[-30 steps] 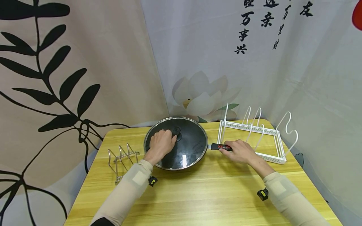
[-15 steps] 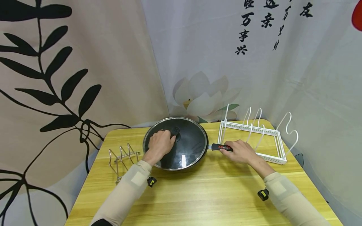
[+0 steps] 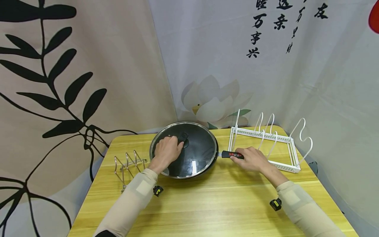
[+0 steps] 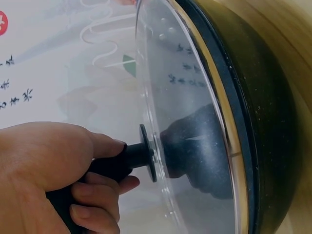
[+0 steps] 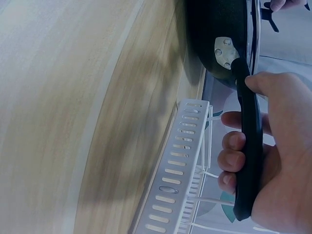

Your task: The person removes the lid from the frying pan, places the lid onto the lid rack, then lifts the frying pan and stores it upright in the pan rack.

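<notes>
A dark wok (image 4: pixel 268 122) with a long black handle (image 3: pixel 226 154) stands on the wooden table, under a clear glass lid (image 3: pixel 198 148) with a metal rim. My left hand (image 3: pixel 168 152) grips the black knob (image 4: pixel 136 156) of the lid, fingers curled round it. In the left wrist view a pale strip runs between the lid's rim and the wok's dark edge; I cannot tell how far apart they are. Fingers of my right hand (image 5: pixel 282 146) wrap round the wok's handle, with the thumb along its upper part.
Left of the wok stands a small metal wire rack (image 3: pixel 127 168), partly behind my left forearm. A white rack (image 3: pixel 284 166) with tall curved wires lies on the right, close behind my right hand. The wooden table (image 3: pixel 207 210) extends toward me; printed cloth hangs behind.
The lid and my left hand have shifted very slightly left, and a little more of the wok's dark rim shows at the right. My right hand keeps its hold on the handle.
</notes>
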{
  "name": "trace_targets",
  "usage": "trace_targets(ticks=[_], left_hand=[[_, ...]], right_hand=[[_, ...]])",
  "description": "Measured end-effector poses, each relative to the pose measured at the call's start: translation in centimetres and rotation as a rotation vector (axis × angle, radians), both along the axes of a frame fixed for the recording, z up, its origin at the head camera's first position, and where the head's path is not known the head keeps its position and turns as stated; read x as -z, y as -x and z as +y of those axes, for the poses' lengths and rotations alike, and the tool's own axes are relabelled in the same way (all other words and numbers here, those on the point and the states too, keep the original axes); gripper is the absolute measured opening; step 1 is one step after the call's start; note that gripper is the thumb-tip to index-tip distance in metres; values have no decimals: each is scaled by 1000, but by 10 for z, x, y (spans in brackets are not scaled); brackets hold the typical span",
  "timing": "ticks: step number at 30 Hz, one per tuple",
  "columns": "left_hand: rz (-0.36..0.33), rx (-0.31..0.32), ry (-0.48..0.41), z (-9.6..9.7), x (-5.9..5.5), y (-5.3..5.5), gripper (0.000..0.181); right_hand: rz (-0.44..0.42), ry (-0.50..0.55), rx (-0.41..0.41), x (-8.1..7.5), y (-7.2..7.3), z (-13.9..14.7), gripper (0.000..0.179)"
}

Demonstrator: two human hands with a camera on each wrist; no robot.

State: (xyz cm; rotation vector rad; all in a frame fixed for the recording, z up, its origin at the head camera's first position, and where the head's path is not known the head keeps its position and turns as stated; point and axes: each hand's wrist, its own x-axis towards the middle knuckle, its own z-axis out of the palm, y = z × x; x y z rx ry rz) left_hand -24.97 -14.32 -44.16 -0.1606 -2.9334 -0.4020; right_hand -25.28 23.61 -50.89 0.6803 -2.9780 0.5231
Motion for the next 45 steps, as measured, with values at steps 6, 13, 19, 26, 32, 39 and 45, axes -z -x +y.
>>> trace_targets(ticks=[6,13,19,26,32,39,45], left_hand=[[10,6,-10,0,-1,-1,49],[7,6,-20,-1,-2,-2,49],[15,11,-22,-3,-3,-2,51],[44,28,-39,-6,-4,-2,52],[48,27,-37,-7,-4,-1,50],[51,24,-39,-7,-4,-1,48],[85,35,-59,-9,-4,-3,45]], right_hand=[[1,-2,0,0,0,0,30],[-4,1,-1,0,0,0,31],[-5,3,-6,0,0,0,31],[-3,-1,-7,-2,0,0,30],[-7,-1,-8,-2,0,0,30],[-5,0,-4,-1,0,0,31],[-9,-4,5,0,0,0,30]])
